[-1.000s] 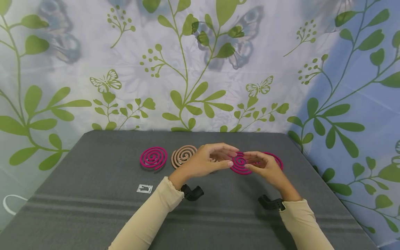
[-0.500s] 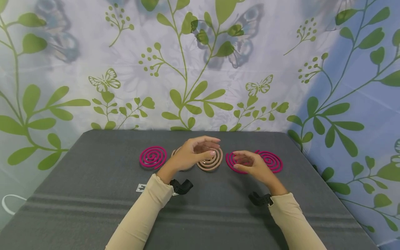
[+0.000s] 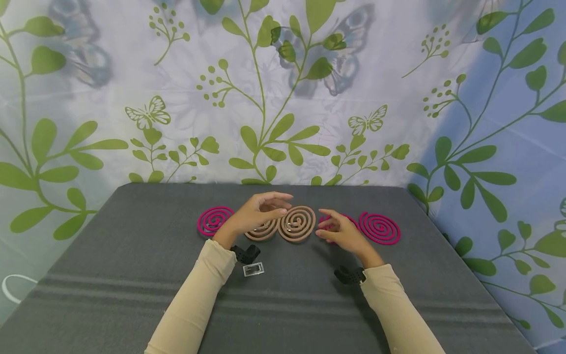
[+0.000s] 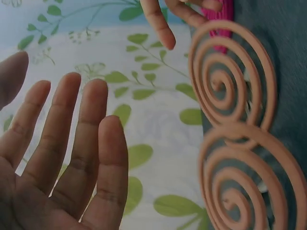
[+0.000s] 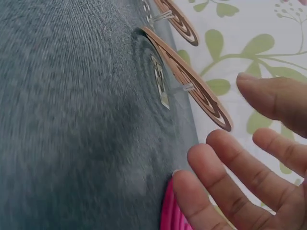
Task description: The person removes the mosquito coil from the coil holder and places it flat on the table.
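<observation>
Five-fingered and holding nothing, my left hand [image 3: 254,211] hovers over the left tan mosquito coil [image 3: 261,232], partly hiding it and the left pink coil [image 3: 211,220]. Its fingers [image 4: 93,120] are spread in the left wrist view. A second tan mosquito coil [image 3: 297,224] lies between my hands. My right hand [image 3: 346,236] is above a pink coil [image 3: 326,222] and covers much of it; its fingers are loosely bent around nothing. Another pink coil [image 3: 381,229] lies farther right. In the right wrist view a tan coil [image 5: 192,81] stands raised on a small stand [image 5: 160,84].
A small flat metallic coil stand [image 3: 253,269] lies nearer me on the grey table [image 3: 283,314]. A patterned cloth [image 3: 283,98] hangs behind the table. A white loop [image 3: 13,287] shows at the left edge.
Both hands have moved left, away from the right pink coils. The right tan coil and the far right pink coil are more exposed. The left arm now covers one small stand.
</observation>
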Tool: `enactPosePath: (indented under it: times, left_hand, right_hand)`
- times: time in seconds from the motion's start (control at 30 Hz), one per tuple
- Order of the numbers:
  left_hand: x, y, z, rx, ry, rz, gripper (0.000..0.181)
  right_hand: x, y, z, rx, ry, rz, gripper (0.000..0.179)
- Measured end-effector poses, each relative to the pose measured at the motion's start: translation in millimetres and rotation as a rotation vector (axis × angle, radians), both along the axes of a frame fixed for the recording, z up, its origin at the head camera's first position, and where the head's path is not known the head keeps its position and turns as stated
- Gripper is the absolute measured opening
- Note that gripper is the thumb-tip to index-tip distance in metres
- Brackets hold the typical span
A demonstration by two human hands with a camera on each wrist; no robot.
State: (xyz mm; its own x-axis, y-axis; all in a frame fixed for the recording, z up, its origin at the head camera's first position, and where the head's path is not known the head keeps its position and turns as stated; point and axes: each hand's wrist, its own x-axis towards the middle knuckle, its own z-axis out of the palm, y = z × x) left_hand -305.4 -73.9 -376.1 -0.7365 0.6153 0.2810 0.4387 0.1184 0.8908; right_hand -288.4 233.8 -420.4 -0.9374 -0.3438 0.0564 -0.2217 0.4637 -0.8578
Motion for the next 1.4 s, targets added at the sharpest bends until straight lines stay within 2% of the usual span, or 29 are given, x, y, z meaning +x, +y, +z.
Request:
enactPosePath:
  times: [0.23,0.4,0.6,0.7,0.83,0.93,1.1,1.23,1.4]
  left_hand:
    - [-5.1,-7.1,-8.1,-0.07,-0.085,0.028,0.046]
    - [-8.6,-9.3,-14.1,-0.109,-0.154,0.029,0.048]
    - [-11.5,-11.0,-18.4,-0.171,-0.195,0.019,0.053]
    - [-11.7,-10.7,-19.2,-0.209,-0.248,-0.019,0.057]
    - [-10.6,-9.7,-18.6,-0.251,-0.351,-0.052,0.063]
    - [-8.9,-8.2,-17.8,-0.297,-0.387,-0.036,0.066]
    - [-7.2,-6.3,-18.0,-0.369,-0.352,-0.039,0.066]
    - [-5.7,-5.1,-17.8,-0.37,-0.34,-0.061,0.065]
    - [-5.8,-2.9,-19.0,-0.366,-0.343,-0.06,0.064]
  right_hand:
    - [-6.1,-15.7,-5.2,-0.009,-0.054,-0.023,0.069]
    - [-7.8,-20.9,-10.6,-0.019,-0.05,-0.077,0.069]
    - [-7.3,-21.1,-14.9,-0.039,-0.028,-0.115,0.069]
    - [-5.8,-20.5,-16.1,-0.033,-0.035,-0.129,0.069]
    - [-5.0,-20.7,-18.1,-0.013,-0.052,-0.132,0.068]
    - [-6.4,-20.7,-21.3,0.001,-0.056,-0.135,0.068]
    - [-7.4,-19.9,-24.9,0.027,-0.06,-0.143,0.067]
    - [-7.9,-20.2,-25.5,0.018,-0.064,-0.138,0.067]
    - [-8.3,-21.6,-24.1,-0.03,-0.069,-0.128,0.068]
